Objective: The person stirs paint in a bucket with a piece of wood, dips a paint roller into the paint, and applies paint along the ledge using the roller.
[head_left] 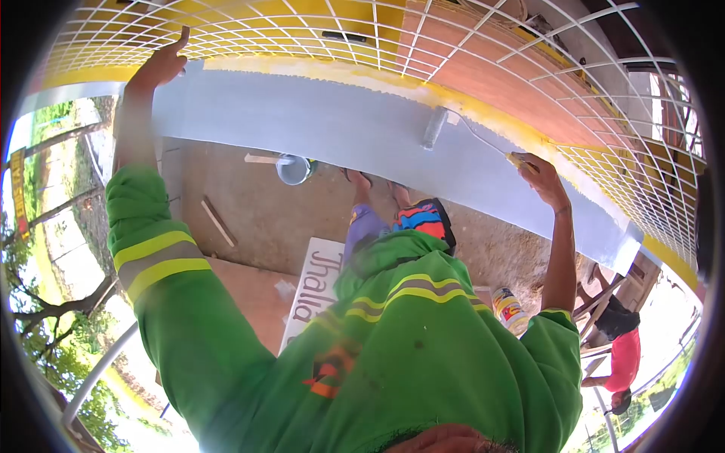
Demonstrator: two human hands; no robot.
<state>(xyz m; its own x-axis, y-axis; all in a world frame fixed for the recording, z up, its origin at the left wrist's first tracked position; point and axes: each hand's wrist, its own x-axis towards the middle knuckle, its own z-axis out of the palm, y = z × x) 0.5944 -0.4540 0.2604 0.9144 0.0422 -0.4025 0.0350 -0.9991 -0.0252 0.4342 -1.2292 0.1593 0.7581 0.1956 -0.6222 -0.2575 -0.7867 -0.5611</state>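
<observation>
The right hand [541,180] is closed around the handle of a paint roller [435,128], whose head seems to rest on the grey surface [302,106]. From this grip, the head lies to the left and somewhat farther from the body, joined by a thin bent wire. Its long axis is set across the grey surface, not along it. The right hand is the nearer one; the left hand [161,66] is well apart, one finger stretched by the white grid [568,34], and I cannot tell if it grasps anything. On the far side, the yellow border [483,113] makes the limit; on the near side, the surface ends above the floor [249,204] and beside a bucket [294,172]. Toward the left hand there is long room
</observation>
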